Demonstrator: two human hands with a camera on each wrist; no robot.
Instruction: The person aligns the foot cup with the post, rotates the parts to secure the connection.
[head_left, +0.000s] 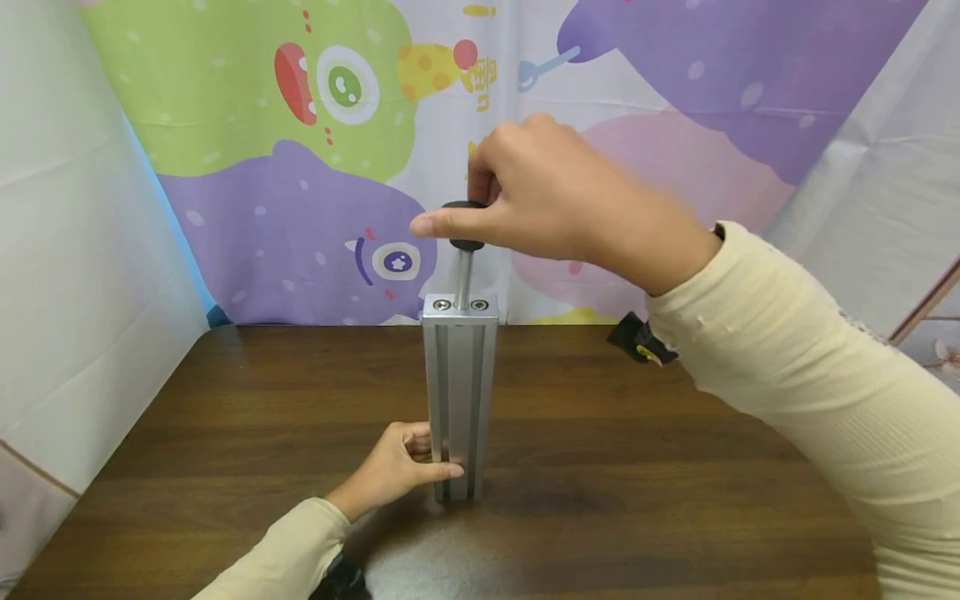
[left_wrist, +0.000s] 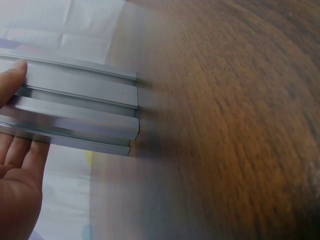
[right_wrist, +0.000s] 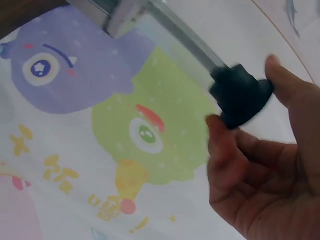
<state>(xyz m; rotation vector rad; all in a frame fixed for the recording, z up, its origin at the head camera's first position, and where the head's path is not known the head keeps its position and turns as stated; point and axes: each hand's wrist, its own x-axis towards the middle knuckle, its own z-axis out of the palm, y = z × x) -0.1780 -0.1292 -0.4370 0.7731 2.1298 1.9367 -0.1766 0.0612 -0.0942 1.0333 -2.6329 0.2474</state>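
A silver aluminium profile [head_left: 460,392] with long slots stands upright on the wooden table. Low on it, my left hand [head_left: 401,462] grips it, thumb across the front face and fingers on the far side. The left wrist view shows the profile's [left_wrist: 80,82] lower end at the tabletop. On top sits an end plate [head_left: 461,312] with two socket screws. A metal rod [head_left: 464,279] rises from it between the screws to a black levelling foot [head_left: 467,243]. My right hand [head_left: 555,192] pinches this foot [right_wrist: 240,97] between thumb and fingertips; the hand is slightly blurred.
The dark wooden table [head_left: 637,483] ends at a cartoon-printed cloth [head_left: 300,217] behind the profile. A small black item [head_left: 636,337] with a yellow mark lies at the back right, partly behind my right sleeve. White cloth [head_left: 67,208] hangs at the left side.
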